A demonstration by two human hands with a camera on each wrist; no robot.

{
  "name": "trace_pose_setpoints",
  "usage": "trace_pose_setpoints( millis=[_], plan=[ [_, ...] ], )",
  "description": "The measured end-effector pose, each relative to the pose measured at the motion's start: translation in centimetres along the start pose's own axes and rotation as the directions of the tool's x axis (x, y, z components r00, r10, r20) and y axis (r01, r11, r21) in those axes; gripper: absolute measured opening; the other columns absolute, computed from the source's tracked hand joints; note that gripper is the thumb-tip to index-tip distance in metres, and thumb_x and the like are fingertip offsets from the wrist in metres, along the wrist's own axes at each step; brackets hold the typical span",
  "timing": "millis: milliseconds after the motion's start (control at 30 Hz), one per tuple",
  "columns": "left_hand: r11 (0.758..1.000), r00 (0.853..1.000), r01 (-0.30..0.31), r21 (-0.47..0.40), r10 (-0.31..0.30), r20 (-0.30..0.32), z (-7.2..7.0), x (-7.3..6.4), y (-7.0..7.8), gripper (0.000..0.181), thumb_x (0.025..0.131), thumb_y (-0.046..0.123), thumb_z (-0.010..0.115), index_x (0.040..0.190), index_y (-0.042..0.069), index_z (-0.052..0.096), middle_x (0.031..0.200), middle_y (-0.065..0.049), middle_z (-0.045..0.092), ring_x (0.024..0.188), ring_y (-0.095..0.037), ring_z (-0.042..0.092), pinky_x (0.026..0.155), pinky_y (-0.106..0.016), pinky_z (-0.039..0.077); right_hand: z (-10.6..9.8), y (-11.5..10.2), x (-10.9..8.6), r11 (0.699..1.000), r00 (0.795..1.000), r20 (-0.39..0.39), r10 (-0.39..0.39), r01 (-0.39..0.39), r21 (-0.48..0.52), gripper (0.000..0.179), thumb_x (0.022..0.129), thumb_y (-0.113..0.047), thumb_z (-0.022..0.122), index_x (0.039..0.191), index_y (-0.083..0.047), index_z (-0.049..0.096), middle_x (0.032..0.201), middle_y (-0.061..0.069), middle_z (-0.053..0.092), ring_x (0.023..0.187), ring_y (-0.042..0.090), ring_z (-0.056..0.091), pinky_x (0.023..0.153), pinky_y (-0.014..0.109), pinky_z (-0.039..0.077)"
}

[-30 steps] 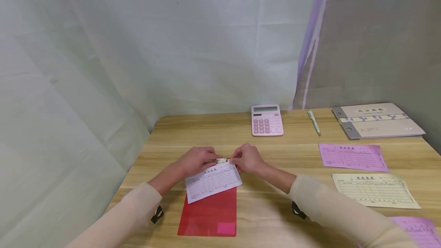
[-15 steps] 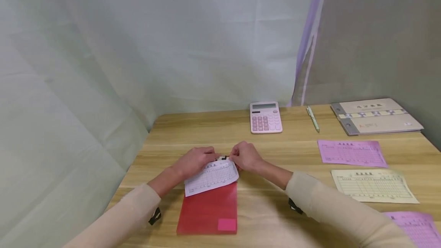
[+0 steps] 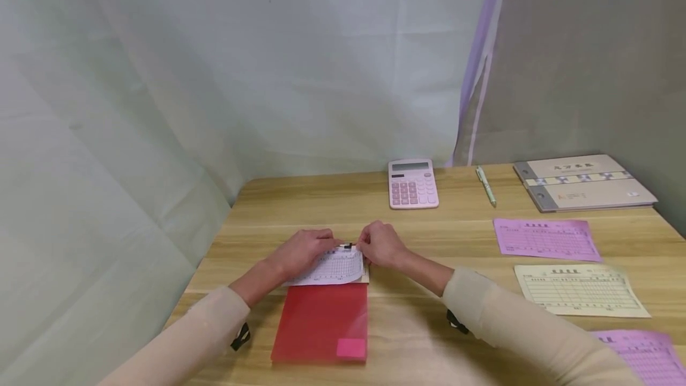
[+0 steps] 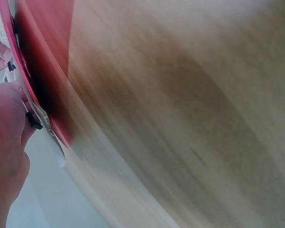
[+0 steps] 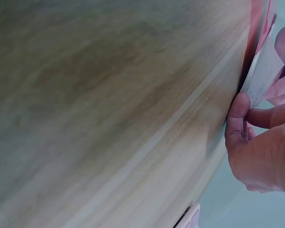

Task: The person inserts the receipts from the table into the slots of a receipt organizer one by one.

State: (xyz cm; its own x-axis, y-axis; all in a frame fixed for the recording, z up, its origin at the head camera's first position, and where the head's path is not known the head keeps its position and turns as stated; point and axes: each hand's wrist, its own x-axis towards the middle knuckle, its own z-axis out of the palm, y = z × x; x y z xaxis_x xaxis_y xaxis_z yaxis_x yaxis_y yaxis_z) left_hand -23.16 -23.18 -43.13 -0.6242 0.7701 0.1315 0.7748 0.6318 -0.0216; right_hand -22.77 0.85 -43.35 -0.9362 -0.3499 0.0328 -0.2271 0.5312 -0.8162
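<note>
Left hand [image 3: 302, 250] has fingers curled, pinching the far left edge of the white form [image 3: 332, 268] at the clip [image 3: 347, 246] on the red clipboard [image 3: 321, 321], which lies flat near the left-centre of the table [image 3: 461, 237]. Right hand [image 3: 379, 244] is also curled, thumb and fingers pinching the form's far right corner at the clip; its wrist view shows the thumb pressed on the paper edge. Further right, untouched: pink calculator [image 3: 412, 183], pen [image 3: 486, 186], binder [image 3: 584, 182], loose pink and yellow forms [image 3: 546, 239].
</note>
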Motion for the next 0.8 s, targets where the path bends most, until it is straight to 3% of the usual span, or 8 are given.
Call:
trace_pose_setpoints(
  millis=[167,400,567,800],
  plan=[
    [1.000,1.000,0.022,-0.022,-0.022,0.010,-0.1,-0.2,0.1,0.032,0.103,0.013,0.072,0.134,0.014,0.075,0.112,0.001,0.068,0.094,-0.013,0.068,0.084,-0.031,0.059,-0.1,-0.1,0.1,1.000,1.000,0.014,0.004,-0.004,-0.021,0.015,0.099,0.001,0.069,0.085,0.001,0.074,0.063,0.003,0.065,0.049,0.011,0.061,0.046,0.024,0.050],
    [0.997,0.998,0.055,-0.057,-0.054,0.025,-0.1,-0.3,0.3,0.035,0.101,0.023,0.077,0.134,0.014,0.075,0.109,0.002,0.067,0.090,-0.011,0.066,0.083,-0.029,0.059,-0.8,-0.4,-0.2,0.998,0.993,0.103,0.065,-0.066,0.009,0.018,0.098,-0.004,0.074,0.081,0.001,0.072,0.059,0.009,0.067,0.049,0.018,0.066,0.047,0.025,0.051],
    [0.999,1.000,0.024,-0.030,-0.024,0.007,0.2,-0.4,0.2,0.034,0.102,0.022,0.075,0.135,0.014,0.075,0.107,0.004,0.066,0.089,-0.010,0.066,0.081,-0.027,0.058,-1.1,-0.4,-0.6,0.989,0.985,0.140,0.096,-0.110,0.094,0.017,0.094,0.002,0.076,0.078,0.003,0.071,0.061,0.010,0.069,0.054,0.023,0.071,0.052,0.031,0.058],
    [0.999,0.999,-0.023,-0.040,0.022,-0.040,0.4,-0.4,0.1,0.031,0.104,0.016,0.071,0.134,0.012,0.075,0.107,0.002,0.067,0.087,-0.011,0.064,0.079,-0.028,0.057,-1.0,-0.3,-0.9,0.983,0.986,0.118,0.118,-0.133,0.123,0.018,0.095,0.005,0.074,0.077,0.004,0.069,0.061,0.011,0.070,0.054,0.023,0.071,0.054,0.032,0.059]
  ],
)
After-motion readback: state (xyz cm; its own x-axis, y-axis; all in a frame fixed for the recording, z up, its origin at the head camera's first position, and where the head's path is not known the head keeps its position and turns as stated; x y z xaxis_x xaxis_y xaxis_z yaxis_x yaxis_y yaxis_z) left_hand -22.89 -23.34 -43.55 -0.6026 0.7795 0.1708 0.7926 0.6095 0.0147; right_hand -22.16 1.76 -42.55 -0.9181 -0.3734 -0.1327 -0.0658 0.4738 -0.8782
